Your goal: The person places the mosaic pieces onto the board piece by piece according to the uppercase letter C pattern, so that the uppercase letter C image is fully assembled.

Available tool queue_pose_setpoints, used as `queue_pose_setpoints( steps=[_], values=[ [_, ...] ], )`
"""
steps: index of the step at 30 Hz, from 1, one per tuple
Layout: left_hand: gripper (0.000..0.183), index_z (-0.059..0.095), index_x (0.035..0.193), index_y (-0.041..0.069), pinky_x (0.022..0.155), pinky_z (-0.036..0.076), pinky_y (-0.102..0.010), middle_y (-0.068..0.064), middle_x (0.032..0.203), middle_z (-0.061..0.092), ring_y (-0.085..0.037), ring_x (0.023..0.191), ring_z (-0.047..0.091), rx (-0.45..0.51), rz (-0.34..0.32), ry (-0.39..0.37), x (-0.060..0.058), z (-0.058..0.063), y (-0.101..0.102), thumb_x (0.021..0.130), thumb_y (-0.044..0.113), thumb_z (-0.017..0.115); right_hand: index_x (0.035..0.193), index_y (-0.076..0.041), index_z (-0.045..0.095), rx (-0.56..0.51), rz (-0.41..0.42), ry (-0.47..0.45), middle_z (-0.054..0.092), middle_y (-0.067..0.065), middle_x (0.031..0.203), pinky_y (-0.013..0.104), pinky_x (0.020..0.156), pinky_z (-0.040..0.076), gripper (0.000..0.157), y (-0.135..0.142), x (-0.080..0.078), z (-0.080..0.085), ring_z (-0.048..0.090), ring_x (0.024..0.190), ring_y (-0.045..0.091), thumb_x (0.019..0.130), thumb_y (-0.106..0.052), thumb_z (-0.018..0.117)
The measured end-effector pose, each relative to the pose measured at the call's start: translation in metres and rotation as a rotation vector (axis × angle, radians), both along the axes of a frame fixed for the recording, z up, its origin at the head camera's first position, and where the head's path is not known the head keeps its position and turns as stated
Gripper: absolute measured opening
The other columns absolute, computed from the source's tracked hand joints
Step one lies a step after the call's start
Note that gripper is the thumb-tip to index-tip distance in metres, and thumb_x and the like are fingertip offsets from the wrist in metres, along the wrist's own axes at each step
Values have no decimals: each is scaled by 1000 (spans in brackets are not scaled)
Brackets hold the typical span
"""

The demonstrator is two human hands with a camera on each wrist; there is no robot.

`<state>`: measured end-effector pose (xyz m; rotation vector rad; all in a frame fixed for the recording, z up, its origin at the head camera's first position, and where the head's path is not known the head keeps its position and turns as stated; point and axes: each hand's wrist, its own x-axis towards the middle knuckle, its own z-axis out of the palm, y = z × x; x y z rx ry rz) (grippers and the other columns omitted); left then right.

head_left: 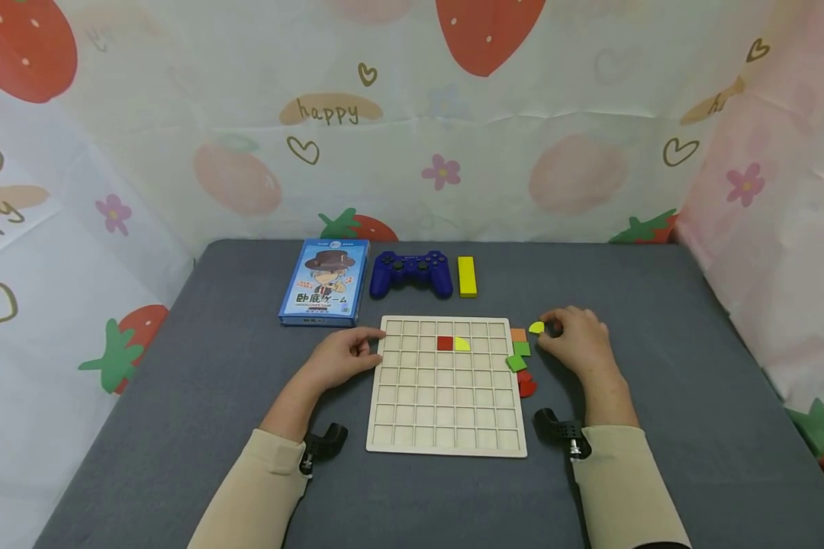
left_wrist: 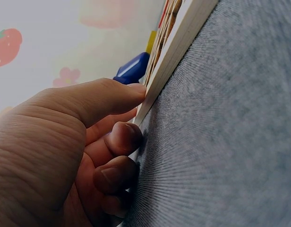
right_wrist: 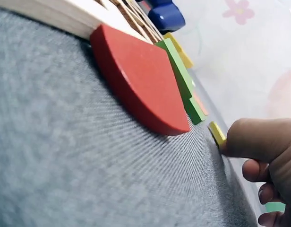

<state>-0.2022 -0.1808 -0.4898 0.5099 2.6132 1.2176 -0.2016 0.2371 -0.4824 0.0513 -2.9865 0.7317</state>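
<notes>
A pale wooden grid board (head_left: pixel 446 438) lies flat, with a red square piece (head_left: pixel 445 343) and a yellow quarter-round piece (head_left: pixel 462 344) in neighbouring cells of an upper row. My left hand (head_left: pixel 342 358) touches the board's left edge with thumb and index finger; its other fingers bend inward. To the right of the board, my right hand (head_left: pixel 580 341) pinches a second yellow rounded piece (head_left: pixel 536 327) between thumb and fingers, at or just above the table. In the right wrist view its yellow edge (right_wrist: pixel 216 133) shows at the thumb tip.
Along the board's right edge lie an orange piece (head_left: pixel 518 335), green pieces (head_left: pixel 521 348) and red rounded pieces (head_left: pixel 527 388); one green piece (head_left: pixel 516 364) overlaps the rim. Behind the board stand a blue game box (head_left: pixel 324 282), a blue game controller (head_left: pixel 410 274) and a yellow block (head_left: pixel 467 276).
</notes>
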Motion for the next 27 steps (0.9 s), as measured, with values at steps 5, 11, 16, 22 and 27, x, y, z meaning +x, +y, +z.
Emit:
queue_pose_setpoints(
  steps=[5,11,16,22,27],
  values=[
    [41,69,132,8,63,38,-34,2,74,56,-15,61,47,-4,-4,2,-1,-1,0,93,18,76,119,0,73,-44,-1,47,64,15,99,58,89,37,33,-4,2,12,53,96,36,91,-17,68],
    [41,68,132,7,63,38,-34,1,75,56,-15,62,47,0,-3,1,-1,0,0,93,18,76,121,-1,72,-91,21,152,65,10,95,48,78,38,31,-12,5,32,51,88,30,93,-14,64],
    [41,69,132,7,63,38,-33,1,75,56,-14,62,48,-7,0,-3,-1,0,0,93,17,76,123,-3,71,-132,57,201,67,8,98,42,70,34,30,-23,10,49,47,82,26,95,-12,64],
    [41,68,133,7,63,37,-33,2,74,55,-14,61,47,-10,0,-4,-1,0,0,93,18,76,122,-3,72,-208,96,244,68,7,96,41,70,33,28,-41,19,67,47,84,26,95,-8,64],
    [41,68,133,7,63,37,-33,1,74,55,-15,61,46,-2,5,-11,0,1,1,94,17,75,122,-2,73,-270,138,279,69,7,95,41,71,36,28,-57,24,75,51,86,27,95,-5,65]
  ],
)
